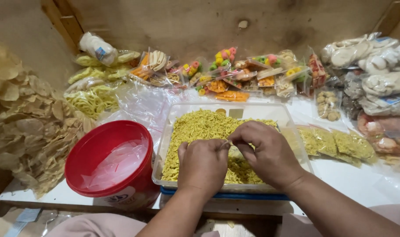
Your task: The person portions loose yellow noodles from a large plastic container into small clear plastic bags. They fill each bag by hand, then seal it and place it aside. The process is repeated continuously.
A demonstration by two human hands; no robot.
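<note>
A small clear bag (233, 151) is pinched between both hands, left hand (203, 164) and right hand (266, 151), over the yellow-noodle tub (173, 127) (red bucket (112, 162) just left).

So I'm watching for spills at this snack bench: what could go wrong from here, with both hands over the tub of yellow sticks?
The clear tub is heaped with yellow snack sticks and sits at the table's front edge; a push from the left hand or right hand could scatter sticks or tip it off.

The open red bucket of small clear bags stands right beside the tub, also near the edge, so an elbow might knock it.
</note>
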